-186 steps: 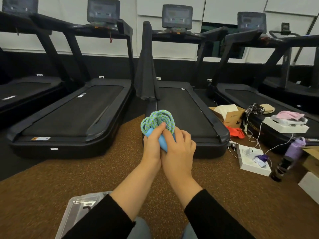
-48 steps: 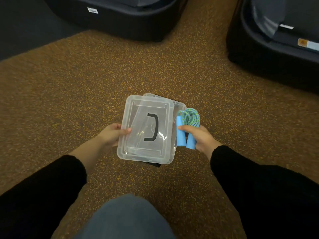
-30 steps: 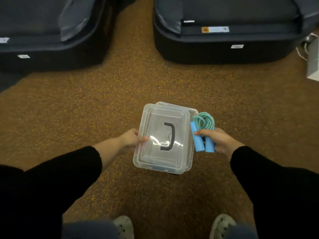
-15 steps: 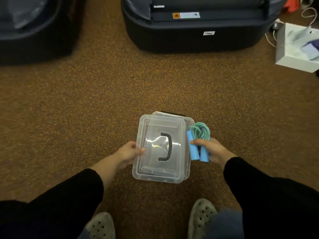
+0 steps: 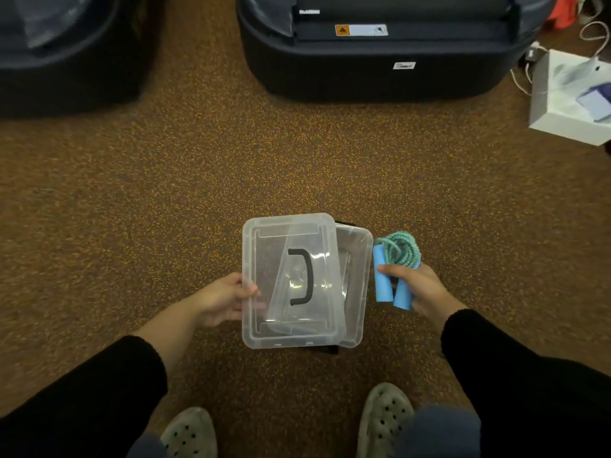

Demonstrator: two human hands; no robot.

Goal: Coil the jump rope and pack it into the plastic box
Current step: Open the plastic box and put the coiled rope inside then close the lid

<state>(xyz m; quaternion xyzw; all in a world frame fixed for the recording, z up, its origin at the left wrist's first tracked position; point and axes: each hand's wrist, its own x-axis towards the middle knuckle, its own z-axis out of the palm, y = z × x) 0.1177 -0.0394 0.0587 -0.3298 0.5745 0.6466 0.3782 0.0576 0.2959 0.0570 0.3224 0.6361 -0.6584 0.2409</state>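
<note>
My right hand (image 5: 421, 290) grips the coiled jump rope (image 5: 400, 252), a green-blue braided bundle with two light-blue foam handles (image 5: 383, 282) side by side. It hangs just right of the clear plastic box (image 5: 357, 276), which sits on the floor. My left hand (image 5: 221, 300) pinches the left edge of the clear lid (image 5: 264, 282) with a black handle. The lid is lifted and shifted left, so a strip of the box's right side shows.
Brown speckled floor all around. Two dark treadmill bases, one at the top left (image 5: 66, 51) and one at the top middle (image 5: 390, 51). A white open carton (image 5: 568, 100) with cables lies at the upper right. My two shoes (image 5: 385, 421) are at the bottom edge.
The lid has slid further left off the box, uncovering more of its right side. My right hand with the rope has stayed beside the box. The view has tilted down slightly.
</note>
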